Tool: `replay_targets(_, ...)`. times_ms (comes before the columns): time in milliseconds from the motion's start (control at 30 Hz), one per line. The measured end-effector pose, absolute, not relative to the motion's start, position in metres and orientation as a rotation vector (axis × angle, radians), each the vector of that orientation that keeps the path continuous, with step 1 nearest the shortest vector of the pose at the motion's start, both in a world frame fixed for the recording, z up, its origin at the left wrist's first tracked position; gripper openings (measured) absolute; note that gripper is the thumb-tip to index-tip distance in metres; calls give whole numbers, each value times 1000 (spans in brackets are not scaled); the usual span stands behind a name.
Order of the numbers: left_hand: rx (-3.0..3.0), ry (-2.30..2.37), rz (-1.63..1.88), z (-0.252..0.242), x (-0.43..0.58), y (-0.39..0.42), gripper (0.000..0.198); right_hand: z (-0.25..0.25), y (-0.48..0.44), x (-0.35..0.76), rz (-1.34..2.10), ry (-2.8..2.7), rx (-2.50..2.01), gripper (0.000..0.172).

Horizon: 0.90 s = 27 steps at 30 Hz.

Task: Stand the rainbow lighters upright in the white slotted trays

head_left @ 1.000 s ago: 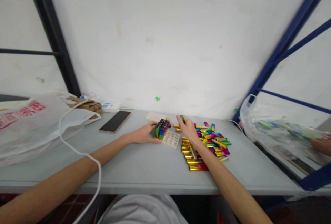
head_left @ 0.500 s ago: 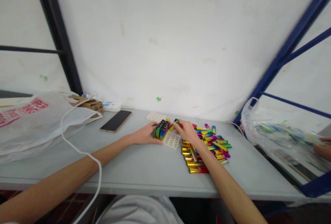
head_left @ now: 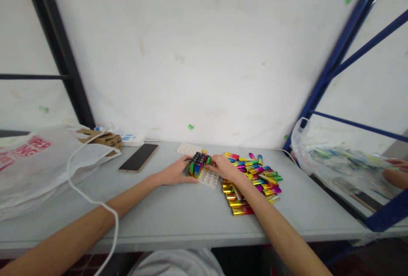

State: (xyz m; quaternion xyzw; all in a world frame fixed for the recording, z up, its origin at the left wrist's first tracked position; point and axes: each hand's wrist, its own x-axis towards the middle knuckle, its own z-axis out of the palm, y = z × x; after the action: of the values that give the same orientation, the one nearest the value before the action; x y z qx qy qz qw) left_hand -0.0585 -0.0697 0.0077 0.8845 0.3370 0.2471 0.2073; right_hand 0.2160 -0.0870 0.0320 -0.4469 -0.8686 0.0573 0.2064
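Note:
In the head view a white tray with round hollows (head_left: 209, 179) lies on the table, its left part filled with several upright lighters (head_left: 196, 164), shiny rainbow-coloured with black tops. My left hand (head_left: 178, 171) is curved around the left side of this group, its thumb along the near edge and its fingers behind. On the other side, my right hand (head_left: 222, 166) pinches one green-and-dark lighter (head_left: 208, 160) upright beside the standing ones. The fingertips partly cover its lower end. Right of the tray lies a loose pile of metallic lighters (head_left: 264, 178), partly under my right forearm.
A second white tray (head_left: 188, 149) lies behind. To the left are a phone (head_left: 139, 157), a plastic bag (head_left: 47, 161), a cardboard box (head_left: 110, 139) and a white cable (head_left: 92, 199). Beyond the blue frame (head_left: 321, 80), another person's hand (head_left: 397, 176) is beside clear plastic bags.
My right hand has brought its lighter left and down, from tilted above the tray to upright against the group. My left hand keeps its hold. The camera view has shifted slightly.

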Motion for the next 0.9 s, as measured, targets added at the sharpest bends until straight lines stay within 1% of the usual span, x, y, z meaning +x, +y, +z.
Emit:
replay_targets(67,2473,941,660,7,-58,-68,81,34,-88,222,248,-2422,-1210,28)
replay_targets(167,2495,955,611,8,-57,-68,83,42,-90,239,517,-2245,-1117,28)
replay_targets(267,2524,962,569,11,-58,-68,85,51,-90,258,650,-2004,-1138,44)
replay_targets(333,2534,953,548,14,-60,-69,88,56,-89,267,606,-1926,-1232,52)
replay_targets(467,2547,1012,510,21,-71,-70,93,59,-87,270,363,-1889,-1380,64)
replay_targets(567,2532,1142,505,26,-82,-69,101,62,-88,265,223,-1855,-1451,81)
replay_targets(633,2516,1185,502,29,-87,-68,102,66,-88,260,154,-1864,-1505,85)
replay_targets(700,2496,1185,504,31,-90,-67,103,70,-87,252,96,-1925,-1546,84)
replay_targets(767,2477,1168,521,32,-92,-67,102,72,-82,240,53,-2022,-1549,77)
replay_targets(800,2472,1157,537,33,-92,-67,100,71,-77,233,45,-2091,-1520,67)
replay_targets(867,2474,1130,567,34,-91,-68,95,65,-65,217,34,-2250,-1419,37)
replay_targets(900,2477,1120,579,34,-91,-69,92,61,-59,210,28,-2324,-1371,25)
